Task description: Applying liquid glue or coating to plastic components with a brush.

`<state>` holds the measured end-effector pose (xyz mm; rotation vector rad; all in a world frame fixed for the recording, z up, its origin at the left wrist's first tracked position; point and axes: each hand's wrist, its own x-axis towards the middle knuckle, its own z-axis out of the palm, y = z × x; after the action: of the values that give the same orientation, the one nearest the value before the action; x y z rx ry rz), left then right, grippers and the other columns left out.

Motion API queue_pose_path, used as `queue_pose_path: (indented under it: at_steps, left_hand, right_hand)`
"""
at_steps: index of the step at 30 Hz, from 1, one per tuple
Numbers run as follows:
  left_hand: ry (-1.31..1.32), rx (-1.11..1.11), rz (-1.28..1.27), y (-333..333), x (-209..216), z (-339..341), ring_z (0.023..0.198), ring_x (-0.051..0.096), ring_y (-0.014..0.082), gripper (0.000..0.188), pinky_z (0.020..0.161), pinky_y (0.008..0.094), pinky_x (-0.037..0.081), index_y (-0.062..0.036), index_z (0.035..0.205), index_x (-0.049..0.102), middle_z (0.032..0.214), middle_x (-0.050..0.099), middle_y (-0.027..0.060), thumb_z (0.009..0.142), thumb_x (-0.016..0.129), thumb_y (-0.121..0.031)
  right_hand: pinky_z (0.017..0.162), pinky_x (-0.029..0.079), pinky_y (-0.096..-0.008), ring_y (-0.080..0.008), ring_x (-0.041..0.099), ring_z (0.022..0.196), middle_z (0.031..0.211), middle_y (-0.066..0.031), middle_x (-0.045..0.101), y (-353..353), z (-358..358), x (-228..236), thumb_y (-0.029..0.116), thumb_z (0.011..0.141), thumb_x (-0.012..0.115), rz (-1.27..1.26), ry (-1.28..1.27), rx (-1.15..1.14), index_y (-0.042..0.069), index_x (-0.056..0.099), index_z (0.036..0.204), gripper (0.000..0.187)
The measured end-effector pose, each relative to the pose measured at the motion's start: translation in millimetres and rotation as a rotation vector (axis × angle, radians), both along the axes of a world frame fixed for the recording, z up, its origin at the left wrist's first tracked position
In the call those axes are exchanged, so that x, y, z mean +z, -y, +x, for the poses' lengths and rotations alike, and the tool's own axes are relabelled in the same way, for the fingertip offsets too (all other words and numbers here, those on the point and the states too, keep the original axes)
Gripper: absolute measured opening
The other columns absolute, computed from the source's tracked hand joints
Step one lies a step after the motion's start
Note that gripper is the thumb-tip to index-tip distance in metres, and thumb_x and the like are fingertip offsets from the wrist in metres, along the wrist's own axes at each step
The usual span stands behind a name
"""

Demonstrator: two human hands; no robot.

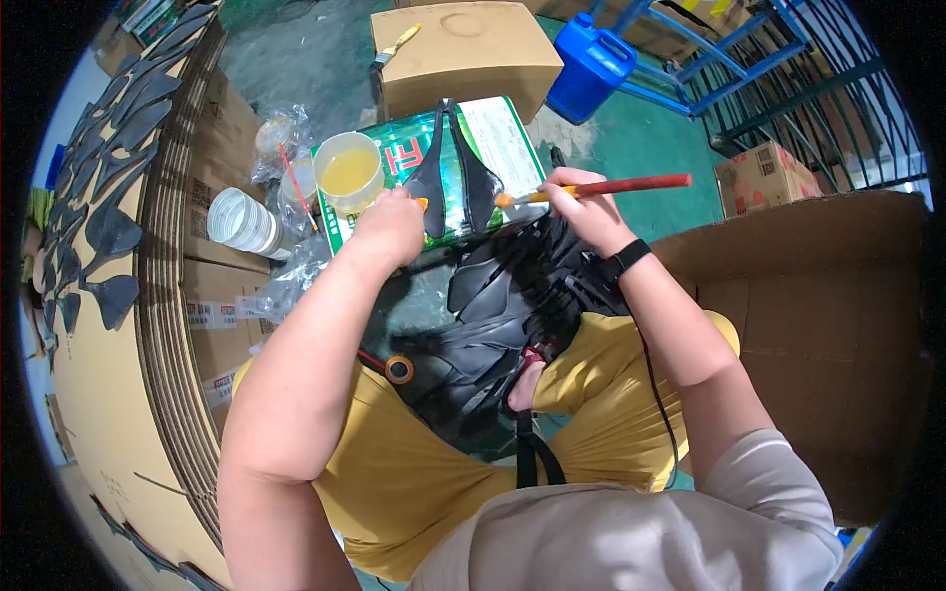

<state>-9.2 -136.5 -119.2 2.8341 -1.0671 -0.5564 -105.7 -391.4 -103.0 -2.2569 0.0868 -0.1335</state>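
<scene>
My right hand is closed round a brush with a red handle, its pale bristle end pointing left at the black parts. My left hand is closed beside the left part; a bit of orange shows at its fingertips, and what it holds, if anything, is hidden. Two black, paddle-shaped parts, the left one and the right one, lie side by side on a green and white box, narrow ends away from me. A white tub of yellow liquid stands on the box's left side.
More black parts are heaped between my legs. Others lie on stacked cardboard at left. White stacked cups sit nearby. Beyond are a carton with another brush and a blue jerrycan; an open carton stands right.
</scene>
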Motion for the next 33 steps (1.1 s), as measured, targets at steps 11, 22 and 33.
queue_pose_path:
  at_steps: [11, 22, 33]
  left_hand:
    - [-0.02, -0.011, 0.027, 3, 1, 1, 0.112, 0.05, 0.0308, 0.026, 0.093, 0.0378, 0.044, 0.0018, 0.102, 0.063, 0.119, 0.052, 0.0186, 0.079, 0.052, -0.004]
    - [-0.041, -0.069, 0.049, 1, 7, 1, 0.096, 0.058, 0.035, 0.024, 0.085, 0.0403, 0.047, 0.002, 0.097, 0.062, 0.102, 0.059, 0.0235, 0.075, 0.053, -0.002]
    - [-0.26, -0.117, 0.162, -25, 73, -30, 0.091, 0.062, 0.0346, 0.02, 0.078, 0.0408, 0.05, 0.002, 0.089, 0.065, 0.094, 0.063, 0.0221, 0.076, 0.05, -0.004]
  right_hand:
    - [0.059, 0.045, -0.0325, -0.0211, 0.058, 0.062, 0.067, -0.0126, 0.059, -10, -8, -1, 0.014, 0.081, 0.054, 0.035, 0.033, 0.003, -0.001, 0.06, 0.077, 0.017]
    - [0.058, 0.044, -0.0321, -0.0193, 0.057, 0.062, 0.065, -0.0107, 0.058, -17, -1, -3, 0.016, 0.08, 0.055, 0.062, 0.057, -0.035, 0.0, 0.061, 0.076, 0.018]
    - [0.047, 0.04, -0.0202, -0.0076, 0.054, 0.054, 0.064, -0.0032, 0.059, -45, 25, 41, 0.028, 0.089, 0.055, 0.56, -0.03, -0.038, 0.002, 0.061, 0.089, 0.027]
